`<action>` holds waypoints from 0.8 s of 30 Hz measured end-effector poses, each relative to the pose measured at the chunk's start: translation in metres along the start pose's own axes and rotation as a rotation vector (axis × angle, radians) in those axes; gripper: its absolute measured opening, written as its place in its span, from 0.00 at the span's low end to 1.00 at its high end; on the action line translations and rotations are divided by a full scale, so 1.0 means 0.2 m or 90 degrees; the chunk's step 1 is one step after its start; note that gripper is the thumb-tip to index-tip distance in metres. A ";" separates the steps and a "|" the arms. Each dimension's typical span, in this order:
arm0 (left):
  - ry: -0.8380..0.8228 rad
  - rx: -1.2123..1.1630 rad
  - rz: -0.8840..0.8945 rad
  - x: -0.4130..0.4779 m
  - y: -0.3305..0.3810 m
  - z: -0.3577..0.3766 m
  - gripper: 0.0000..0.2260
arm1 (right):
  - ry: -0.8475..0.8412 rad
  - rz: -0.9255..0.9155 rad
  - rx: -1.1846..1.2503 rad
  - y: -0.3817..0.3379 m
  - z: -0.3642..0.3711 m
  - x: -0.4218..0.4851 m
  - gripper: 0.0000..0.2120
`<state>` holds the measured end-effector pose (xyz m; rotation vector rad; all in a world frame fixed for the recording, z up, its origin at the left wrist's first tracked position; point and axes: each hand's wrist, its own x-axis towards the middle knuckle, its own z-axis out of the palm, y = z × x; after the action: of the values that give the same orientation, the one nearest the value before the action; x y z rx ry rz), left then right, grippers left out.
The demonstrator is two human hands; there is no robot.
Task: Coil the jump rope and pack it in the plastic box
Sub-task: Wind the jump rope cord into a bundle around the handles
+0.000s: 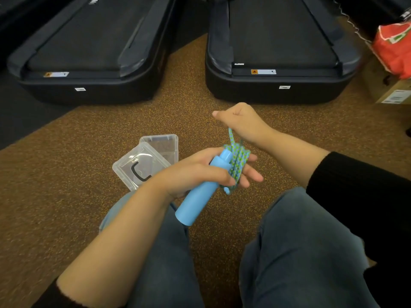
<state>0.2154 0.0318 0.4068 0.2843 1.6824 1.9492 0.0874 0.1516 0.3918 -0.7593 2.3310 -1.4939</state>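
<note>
Two hands share the work here: the left hand (200,172) is closed around a blue handle (200,192) of the jump rope (236,165), with its fingers stretched out flat so that several loops of the blue-and-green cord lie bunched across them, while the right hand (241,123), just above and beyond, is curled shut, pinching a single strand that runs straight down into the bunch. The cord looks soft, woven and light, so it should bend into tight loops without fighting back, but by the same token it probably springs loose the moment the grip eases; the sensible place to hold it is across the middle of the bundle, where all the strands cross, rather than by one loop. The handle looks like smooth hard plastic, stiff and likely a little slick, and it sticks out well below the left hand toward the person's knees, so it may swing and drag the coil if left free. A small blue piece shows under the bundle, perhaps the other handle's tip; I cannot tell. The plastic box (165,146) sits open on the floor (89,152) just beyond the left wrist, its clear lid (133,167) overlapping its near edge. It looks thin and light, apt to slide when something is pushed in.
</note>
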 end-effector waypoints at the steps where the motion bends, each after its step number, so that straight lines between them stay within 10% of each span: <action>1: 0.014 -0.002 0.017 0.00 0.00 0.00 0.23 | -0.004 0.018 0.018 0.03 0.01 0.00 0.28; 13: 0.171 0.001 0.204 0.01 0.16 -0.09 0.26 | -0.001 0.025 0.037 0.02 0.06 -0.05 0.15; 24: 0.262 -0.093 0.276 0.08 0.19 -0.12 0.30 | 0.053 -0.050 0.079 0.03 0.16 -0.20 0.25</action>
<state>0.1800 0.0168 0.4351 0.2143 1.8267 2.5818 0.1342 0.1522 0.3699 -0.7776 2.2666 -1.7163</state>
